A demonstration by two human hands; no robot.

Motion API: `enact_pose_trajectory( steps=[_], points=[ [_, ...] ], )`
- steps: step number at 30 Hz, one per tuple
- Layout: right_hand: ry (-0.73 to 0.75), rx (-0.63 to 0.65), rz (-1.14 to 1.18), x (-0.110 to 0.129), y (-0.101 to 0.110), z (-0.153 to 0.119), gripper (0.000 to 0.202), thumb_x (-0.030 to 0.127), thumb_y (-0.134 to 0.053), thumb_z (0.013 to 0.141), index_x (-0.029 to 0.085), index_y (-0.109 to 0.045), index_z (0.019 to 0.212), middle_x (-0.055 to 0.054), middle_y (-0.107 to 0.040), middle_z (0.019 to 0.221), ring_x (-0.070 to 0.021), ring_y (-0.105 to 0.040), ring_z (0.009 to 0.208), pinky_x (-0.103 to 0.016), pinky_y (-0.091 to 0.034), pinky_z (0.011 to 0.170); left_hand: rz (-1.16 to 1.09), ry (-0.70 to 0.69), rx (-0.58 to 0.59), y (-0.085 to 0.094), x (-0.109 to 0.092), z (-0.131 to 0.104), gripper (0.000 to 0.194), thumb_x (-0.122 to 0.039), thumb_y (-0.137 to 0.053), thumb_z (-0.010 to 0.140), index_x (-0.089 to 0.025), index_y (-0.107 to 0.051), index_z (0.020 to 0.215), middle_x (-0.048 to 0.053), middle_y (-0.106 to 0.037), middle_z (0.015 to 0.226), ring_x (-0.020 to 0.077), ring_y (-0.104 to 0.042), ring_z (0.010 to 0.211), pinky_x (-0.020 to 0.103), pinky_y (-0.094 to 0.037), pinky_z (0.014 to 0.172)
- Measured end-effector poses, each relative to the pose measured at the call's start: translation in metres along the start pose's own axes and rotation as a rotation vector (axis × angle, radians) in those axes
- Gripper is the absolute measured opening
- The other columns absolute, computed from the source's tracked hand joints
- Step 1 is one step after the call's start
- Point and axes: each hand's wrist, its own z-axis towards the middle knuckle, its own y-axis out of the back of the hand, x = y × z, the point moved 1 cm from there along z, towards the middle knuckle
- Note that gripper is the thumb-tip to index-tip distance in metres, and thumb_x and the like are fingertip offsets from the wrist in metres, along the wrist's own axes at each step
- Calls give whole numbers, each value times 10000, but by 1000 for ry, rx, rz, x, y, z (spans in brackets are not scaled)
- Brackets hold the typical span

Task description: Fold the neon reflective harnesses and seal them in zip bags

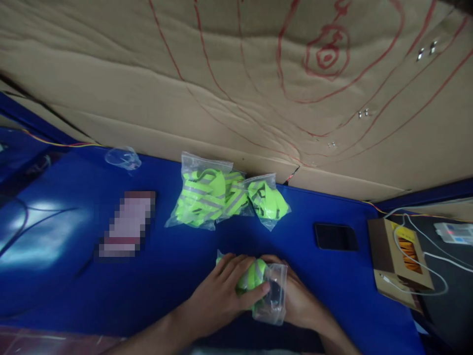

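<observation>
Between my hands, low over the near part of the blue table (295, 276), is a clear zip bag (271, 303) with a neon-green reflective strap (254, 276) packed inside. My left hand (232, 281) wraps over the bag's left side, its thumb across the front. Behind the right side, my right hand (290, 286) grips the bag; most of its fingers are hidden by the plastic. Further back lie more bagged green straps, a larger bag (201, 197) and a smaller bag (269, 199), with another partly hidden between them.
A black phone (335, 237) lies to the right, near an open cardboard box (401, 256) with a white cable on it. At left are a blurred-out flat item (127, 224) and a crumpled clear bag (123, 158). A cardboard wall (148, 113) with red lines stands behind.
</observation>
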Motion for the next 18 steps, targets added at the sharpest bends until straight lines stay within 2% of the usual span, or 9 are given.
enact_pose_trajectory(
  steps=[3,5,8,10,12,14,16,18],
  points=[
    [49,72,62,2,2,-1,576,390,-813,832,245,-631,1359,-152,-575,1482,-297,-552,1394,-420,-473,1136,-8,-43,15,4,-4,-2,549,-155,-655,903,-318,-481,1397,137,-594,1332,280,-570,1243,485,-472,1057],
    [60,80,85,4,1,-5,629,395,-818,827,249,-606,1401,-151,-552,1512,-294,-535,1413,-417,-462,1148,34,-75,36,7,-8,-1,598,-164,-654,921,-347,-450,1452,127,-599,1329,272,-579,1233,473,-478,1057],
    [46,-27,123,3,-8,-9,728,431,-825,804,250,-562,1458,-162,-482,1575,-326,-486,1453,-455,-430,1177,148,-131,11,10,-17,9,698,-211,-644,958,-416,-331,1548,119,-616,1304,264,-600,1200,467,-489,1039],
    [18,-140,235,1,-14,-10,682,454,-796,822,227,-587,1430,-172,-499,1555,-336,-523,1416,-455,-441,1164,192,-164,-33,11,-23,19,727,-273,-649,972,-428,-276,1576,121,-620,1303,267,-605,1194,475,-483,1041],
    [-24,-219,403,-3,-18,-11,597,495,-791,820,201,-662,1323,-158,-630,1401,-326,-629,1278,-429,-506,1086,203,-204,-42,12,-29,30,740,-291,-651,976,-431,-258,1587,127,-616,1330,275,-601,1207,490,-465,1054],
    [-78,-249,546,-6,-18,-14,510,547,-788,811,186,-737,1167,-111,-736,1168,-296,-706,1085,-388,-565,962,167,-225,25,12,-34,38,730,-243,-649,972,-417,-290,1584,130,-607,1365,277,-593,1224,484,-449,1066],
    [-148,-243,634,-7,-15,-23,460,566,-793,800,175,-776,1043,-70,-762,998,-265,-723,939,-356,-581,868,96,-213,142,11,-36,43,721,-195,-653,955,-388,-337,1574,127,-599,1390,279,-583,1242,461,-451,1061],
    [-207,-266,681,-9,-10,-36,421,532,-814,791,173,-790,1010,-58,-763,984,-253,-720,915,-350,-577,860,43,-204,230,10,-36,44,728,-183,-662,935,-364,-358,1571,129,-591,1406,291,-579,1252,449,-465,1038]
  ],
)
